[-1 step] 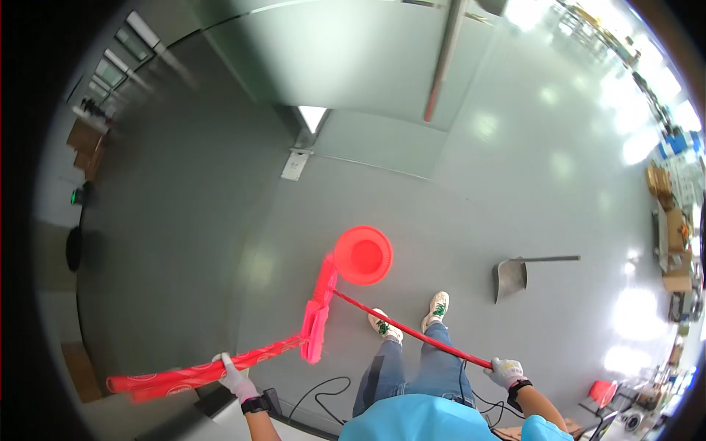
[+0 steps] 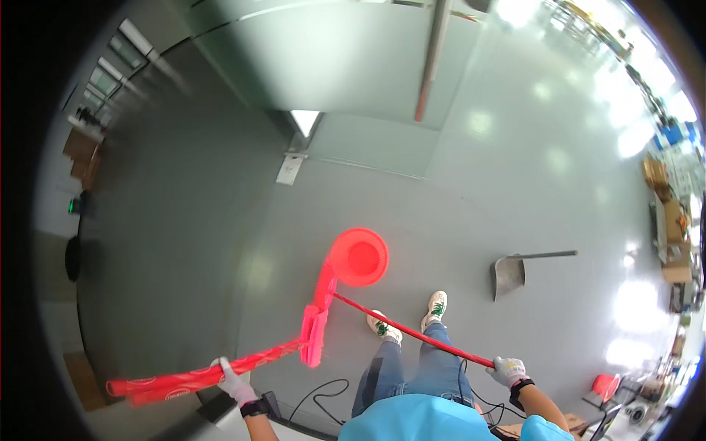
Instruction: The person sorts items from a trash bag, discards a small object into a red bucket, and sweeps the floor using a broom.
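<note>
Grips with the left hand [image 2: 234, 382], gloved in white, a long red bundle [image 2: 187, 379], with fingers wrapped snugly around it. Lies slantwise across the near left of the scene, glossy and bright, seemingly made of two tubes side by side, with pale rounded marks along the surface. Leads at the right end to a hot-pink block [image 2: 312, 338], long and narrow; too blurred to tell whether joined or merely touching. Continues toward the far side as a pink-red piece [image 2: 325, 285], reaching up to a round red basket [image 2: 359, 257]; cannot tell whether touching or just overlapping in view. Shows, in that basket, a ribbed outer edge and a smooth round centre, set on the grey floor [image 2: 412, 213], left of and beyond the white shoes [image 2: 437, 305]. Holds with the right hand [image 2: 507, 372], gloved likewise, the near right end of a thin red pole [image 2: 412, 331], with fingers closed narrowly around it. Slants from there toward the far left, streaked with a spiral-like pattern, ending against or just beside the pink-red piece. Note, farther right and well apart, a grey dustpan [image 2: 509, 278] with its handle pointing right.
</note>
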The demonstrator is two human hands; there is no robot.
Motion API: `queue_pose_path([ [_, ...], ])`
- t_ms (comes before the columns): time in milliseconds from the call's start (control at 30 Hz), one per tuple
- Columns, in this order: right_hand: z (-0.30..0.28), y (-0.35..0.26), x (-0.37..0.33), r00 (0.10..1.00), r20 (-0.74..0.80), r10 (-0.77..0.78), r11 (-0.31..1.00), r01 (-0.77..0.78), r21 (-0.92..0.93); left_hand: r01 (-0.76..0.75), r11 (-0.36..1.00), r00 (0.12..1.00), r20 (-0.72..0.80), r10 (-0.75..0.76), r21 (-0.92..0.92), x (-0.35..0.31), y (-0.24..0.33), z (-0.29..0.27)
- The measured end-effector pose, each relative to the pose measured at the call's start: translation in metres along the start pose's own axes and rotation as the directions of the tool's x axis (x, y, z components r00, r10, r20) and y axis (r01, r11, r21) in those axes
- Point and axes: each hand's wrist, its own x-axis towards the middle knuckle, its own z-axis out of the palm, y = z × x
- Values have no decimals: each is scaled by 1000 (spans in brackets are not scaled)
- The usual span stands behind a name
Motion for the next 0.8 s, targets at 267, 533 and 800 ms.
queue_pose_path([
  [267, -38, 103, -5, 900, -427, -86, 991, 32, -132, -157, 964, 984, 123, 133, 213, -11, 9, 32],
  [533, -163, 216, 19, 880, -466, -92, 977, -10, -212, -245, 921, 969, 81, 232, 303, -89, 55, 117],
  [800, -271, 299, 38, 861, -468, -197, 939, 28, -344, -371, 861, 922, 25, 387, 349, -132, 72, 183],
])
